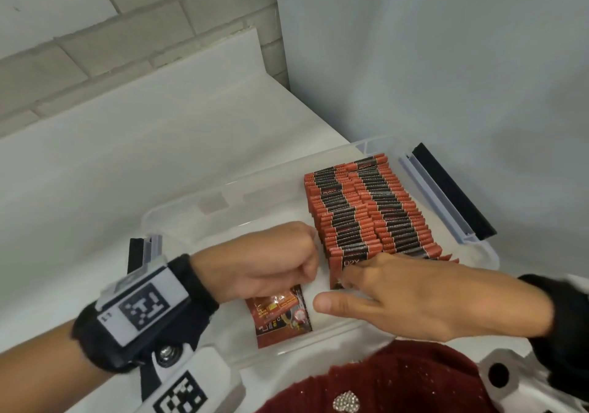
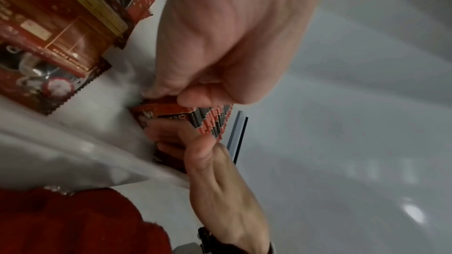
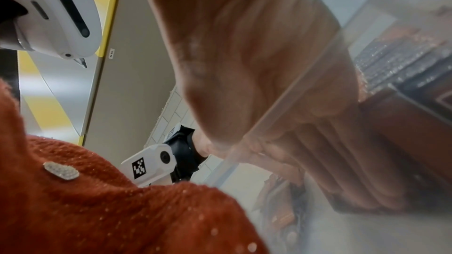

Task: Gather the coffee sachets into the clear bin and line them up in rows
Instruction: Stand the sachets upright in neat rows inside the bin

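White tabletop (image 1: 127, 157) below a block wall, with the clear bin (image 1: 191, 202) resting on it. Head view: two standing rows (image 1: 366, 208) packed on edge along the bin's right side, loose sachets (image 1: 280, 317) lying flat by the near wall. Left hand (image 1: 264, 263) curled at the rows' near end. Right hand (image 1: 414, 298) reaching in from the right, fingers stretched against the front sachet (image 1: 342, 264), thumb spread clear and grasping nothing.

Left wrist view: closer on the contact, hidden from above by knuckles. Left hand (image 2: 220, 45) pinching the top edge of the front sachet (image 2: 166, 111) between thumb and fingers, right hand (image 2: 220, 190) bracing its face from below. Loose sachets (image 2: 61, 36) just beside, print legible as black coffee.

Right wrist view: right hand (image 3: 257, 55) seen through the bin wall (image 3: 293, 103), rows (image 3: 391, 61) only a blur behind plastic. No detail of the pinch, but proof of fingers inside the wall.

Likely trouble: rows toppling forward like dominoes on early release of either hand, and landing on the flat ones. Also a skewed row end from an uneven push.
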A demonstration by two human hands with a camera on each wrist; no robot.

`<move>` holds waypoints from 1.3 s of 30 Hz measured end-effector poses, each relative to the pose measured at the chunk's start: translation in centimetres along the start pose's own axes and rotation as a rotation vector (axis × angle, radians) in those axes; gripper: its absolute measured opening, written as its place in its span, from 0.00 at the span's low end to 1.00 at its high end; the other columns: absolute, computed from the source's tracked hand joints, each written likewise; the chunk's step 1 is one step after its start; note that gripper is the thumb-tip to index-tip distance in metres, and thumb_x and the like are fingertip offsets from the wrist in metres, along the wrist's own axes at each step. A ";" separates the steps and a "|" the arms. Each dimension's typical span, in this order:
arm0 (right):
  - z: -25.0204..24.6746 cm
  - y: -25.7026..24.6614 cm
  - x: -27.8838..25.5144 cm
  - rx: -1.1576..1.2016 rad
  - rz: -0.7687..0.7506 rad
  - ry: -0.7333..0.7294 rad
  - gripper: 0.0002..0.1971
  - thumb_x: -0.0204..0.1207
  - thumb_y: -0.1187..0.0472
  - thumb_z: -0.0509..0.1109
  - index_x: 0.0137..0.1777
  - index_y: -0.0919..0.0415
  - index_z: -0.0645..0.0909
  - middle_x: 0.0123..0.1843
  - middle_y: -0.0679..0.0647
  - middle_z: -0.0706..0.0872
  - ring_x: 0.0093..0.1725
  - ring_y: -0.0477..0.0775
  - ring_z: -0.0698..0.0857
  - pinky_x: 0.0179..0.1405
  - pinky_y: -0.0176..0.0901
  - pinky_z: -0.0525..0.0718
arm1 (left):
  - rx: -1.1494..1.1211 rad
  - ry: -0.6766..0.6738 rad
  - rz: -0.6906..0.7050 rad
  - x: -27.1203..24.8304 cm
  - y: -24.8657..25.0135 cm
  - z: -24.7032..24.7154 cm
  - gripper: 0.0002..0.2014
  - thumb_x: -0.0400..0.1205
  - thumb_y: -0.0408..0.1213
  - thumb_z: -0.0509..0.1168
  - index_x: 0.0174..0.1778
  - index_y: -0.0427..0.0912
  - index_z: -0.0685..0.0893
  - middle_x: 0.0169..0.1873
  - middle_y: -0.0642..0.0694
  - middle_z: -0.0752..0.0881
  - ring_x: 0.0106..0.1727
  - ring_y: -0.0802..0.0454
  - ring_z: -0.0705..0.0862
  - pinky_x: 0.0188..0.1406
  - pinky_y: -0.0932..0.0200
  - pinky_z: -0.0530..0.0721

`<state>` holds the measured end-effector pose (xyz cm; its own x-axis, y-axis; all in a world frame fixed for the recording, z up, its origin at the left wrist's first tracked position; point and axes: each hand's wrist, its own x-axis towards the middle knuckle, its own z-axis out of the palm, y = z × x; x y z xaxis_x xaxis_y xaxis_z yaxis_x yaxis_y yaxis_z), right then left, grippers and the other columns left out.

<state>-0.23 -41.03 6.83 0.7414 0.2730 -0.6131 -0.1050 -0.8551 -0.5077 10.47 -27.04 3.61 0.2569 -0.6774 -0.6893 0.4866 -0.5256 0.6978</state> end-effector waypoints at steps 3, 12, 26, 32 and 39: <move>-0.2 -0.4 -0.1 -0.016 -0.016 0.028 0.34 0.62 0.18 0.36 0.37 0.45 0.69 0.40 0.49 0.83 0.37 0.42 0.79 0.49 0.41 0.79 | -0.061 0.027 0.011 0.2 0.0 0.0 0.26 0.71 0.10 0.50 0.56 0.40 0.78 0.55 0.43 0.82 0.60 0.56 0.79 0.57 0.65 0.74; -0.5 -0.2 -0.1 -0.071 -0.013 0.012 0.48 0.61 0.19 0.35 0.39 0.63 0.78 0.34 0.57 0.80 0.33 0.52 0.80 0.49 0.47 0.83 | -0.101 0.182 0.121 0.7 1.7 0.7 0.32 0.70 0.08 0.43 0.54 0.43 0.80 0.65 0.34 0.80 0.59 0.49 0.77 0.31 0.70 0.78; -4.9 0.7 0.3 -0.166 -0.066 0.323 0.21 0.86 0.50 0.49 0.76 0.48 0.71 0.76 0.42 0.74 0.74 0.43 0.72 0.78 0.45 0.67 | -0.213 0.245 0.086 2.2 1.2 -0.8 0.30 0.66 0.09 0.45 0.58 0.36 0.75 0.54 0.35 0.77 0.62 0.39 0.76 0.67 0.54 0.78; -4.8 1.4 2.4 -0.351 0.069 0.125 0.29 0.88 0.46 0.41 0.86 0.55 0.42 0.87 0.48 0.39 0.84 0.42 0.38 0.74 0.31 0.35 | -0.200 0.294 0.130 2.1 1.2 -0.7 0.23 0.71 0.09 0.43 0.39 0.39 0.75 0.28 0.47 0.80 0.43 0.52 0.76 0.46 0.64 0.78; -5.4 1.0 2.8 -0.358 0.074 0.095 0.30 0.88 0.45 0.41 0.86 0.55 0.42 0.87 0.49 0.39 0.84 0.42 0.39 0.75 0.32 0.37 | -0.195 0.244 0.134 1.7 1.2 -0.5 0.27 0.70 0.08 0.43 0.50 0.35 0.80 0.47 0.38 0.82 0.54 0.47 0.79 0.52 0.62 0.81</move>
<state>5.34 -43.53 7.82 0.8001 0.1772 -0.5730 0.0657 -0.9755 -0.2099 11.94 -28.53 3.19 0.5104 -0.5780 -0.6368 0.5794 -0.3160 0.7513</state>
